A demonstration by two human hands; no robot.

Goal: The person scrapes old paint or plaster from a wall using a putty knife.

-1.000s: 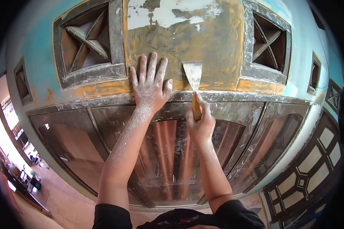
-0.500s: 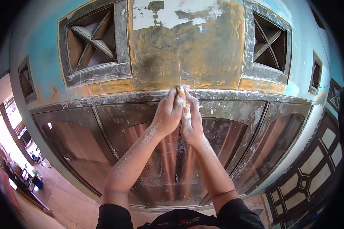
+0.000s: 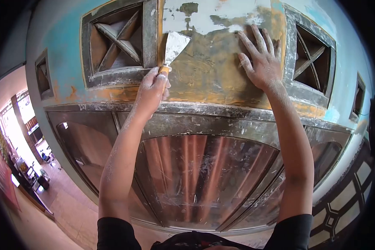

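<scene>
My left hand (image 3: 153, 88), dusted white, is closed round the yellowish handle of a putty knife (image 3: 176, 45). The knife points upward, its broad, whitish blade spread over the left side of the wall panel (image 3: 212, 75). That panel is brown and orange, with scraped patches and bare white areas at the top. On the right part of the panel my right hand (image 3: 262, 62) lies with fingers spread, holding nothing. White powder covers its fingers and wrist too.
Wooden vent frames with crossed slats flank the panel, one on the left (image 3: 116, 43) and one on the right (image 3: 309, 54). Below runs a wooden ledge (image 3: 212, 109) above a glazed window (image 3: 208, 175) with reddish curtains. A tiled floor (image 3: 77, 208) stretches away at left.
Both hands were together on the putty knife's handle at the ledge. The right hand has let go and moved up right onto the panel; the left has carried the knife up left, its blade now showing broadside.
</scene>
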